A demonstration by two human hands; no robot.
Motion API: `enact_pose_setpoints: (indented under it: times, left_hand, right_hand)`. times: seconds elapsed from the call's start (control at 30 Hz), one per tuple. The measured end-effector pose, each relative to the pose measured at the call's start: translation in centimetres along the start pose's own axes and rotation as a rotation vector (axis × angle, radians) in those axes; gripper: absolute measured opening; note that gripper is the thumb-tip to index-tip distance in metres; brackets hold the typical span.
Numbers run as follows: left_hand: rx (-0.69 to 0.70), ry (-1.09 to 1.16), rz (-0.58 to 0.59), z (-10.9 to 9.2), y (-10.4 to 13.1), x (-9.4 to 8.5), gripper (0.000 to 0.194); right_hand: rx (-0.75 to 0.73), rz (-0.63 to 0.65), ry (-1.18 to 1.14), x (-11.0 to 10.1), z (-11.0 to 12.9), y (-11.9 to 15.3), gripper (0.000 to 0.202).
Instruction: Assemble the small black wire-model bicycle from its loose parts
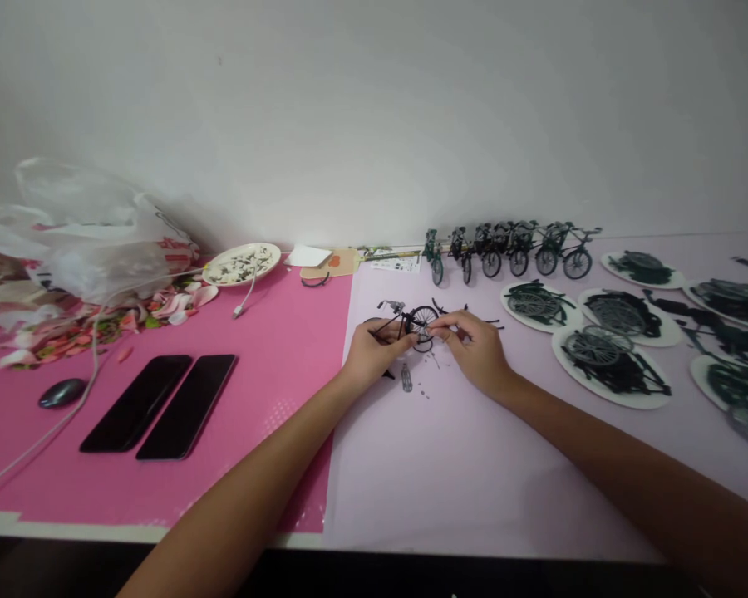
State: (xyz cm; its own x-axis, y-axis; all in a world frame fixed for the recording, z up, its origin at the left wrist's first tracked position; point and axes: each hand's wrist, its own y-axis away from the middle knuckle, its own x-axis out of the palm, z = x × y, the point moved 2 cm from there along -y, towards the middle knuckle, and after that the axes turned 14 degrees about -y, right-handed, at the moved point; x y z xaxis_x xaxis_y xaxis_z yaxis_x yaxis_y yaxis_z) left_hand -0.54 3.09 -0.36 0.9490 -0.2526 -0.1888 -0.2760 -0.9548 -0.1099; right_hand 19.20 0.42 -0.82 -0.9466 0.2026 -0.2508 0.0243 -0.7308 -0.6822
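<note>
My left hand [377, 353] is closed around a partly built black toy bicycle [421, 320], whose spoked wheel faces my right hand. Thumb and fingers of my right hand [474, 345] pinch at the wheel's right edge; any small part between the fingertips is too small to make out. Just below on the lilac sheet lie a grey ladder-like part [406, 379] and several tiny pieces [422, 390]. Thin black parts [442, 307] rest behind my right hand.
Several finished toy bicycles [517, 249] stand in a row along the wall. White plates [648, 399] of wheels and frame parts fill the right side. To the left lie two dark phones [187, 407], a mouse [62, 393], a white cable [93, 357], plastic bags [87, 241] and a plate [243, 264] of small pieces.
</note>
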Motion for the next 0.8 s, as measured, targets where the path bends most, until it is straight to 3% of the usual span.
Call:
enact_pose_setpoints:
  times: [0.47, 0.8]
  left_hand:
    - [0.051, -0.023, 0.028, 0.13, -0.03, 0.12, 0.041]
    - [0.154, -0.197, -0.095, 0.01, 0.37, 0.06, 0.034]
  right_hand:
    - [0.068, -0.024, -0.008, 0.06, -0.30, 0.01, 0.015]
    - [0.082, -0.017, 0.039, 0.14, 0.11, -0.15, 0.021]
